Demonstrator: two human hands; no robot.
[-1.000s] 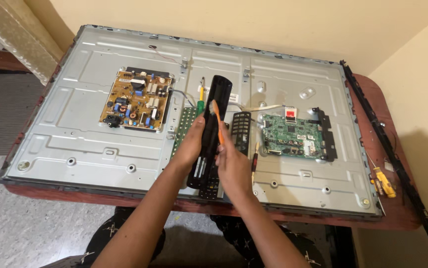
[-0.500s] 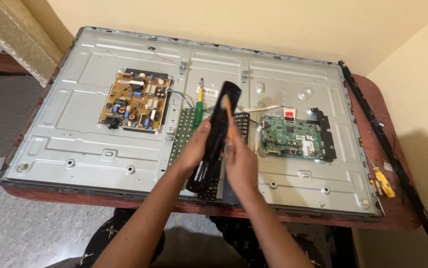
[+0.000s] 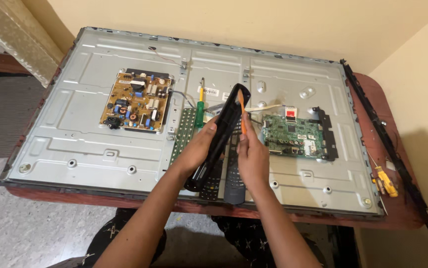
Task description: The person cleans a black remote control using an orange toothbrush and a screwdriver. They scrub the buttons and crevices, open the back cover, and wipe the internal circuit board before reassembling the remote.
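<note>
Left hand (image 3: 201, 144) is wrapped around a long black remote shell (image 3: 219, 136), holding it tilted up over the middle of the TV panel (image 3: 99, 149), fingers curled tight on its lower half. Right hand (image 3: 253, 156) is pinching an orange pry tool (image 3: 242, 111) between thumb and fingers, with the tip sitting right against the shell's upper edge.

Under the hands there are two more remotes lying flat on the panel near its front edge: a black one (image 3: 213, 181) and a grey one (image 3: 234, 186), side by side and touching or nearly so.

On the panel itself, the brown power board (image 3: 135, 101) is on the left, the green main board (image 3: 291, 135) on the right, and a perforated green strip (image 3: 184, 134) just left of the held shell. A green and yellow screwdriver (image 3: 200, 101) lies behind the left hand.

The whole panel sits face down on a reddish worktop (image 3: 397, 208). A yellow tool (image 3: 387, 181) is off on the right corner, next to a long black bezel strip (image 3: 397, 159) running along the wall side.
</note>
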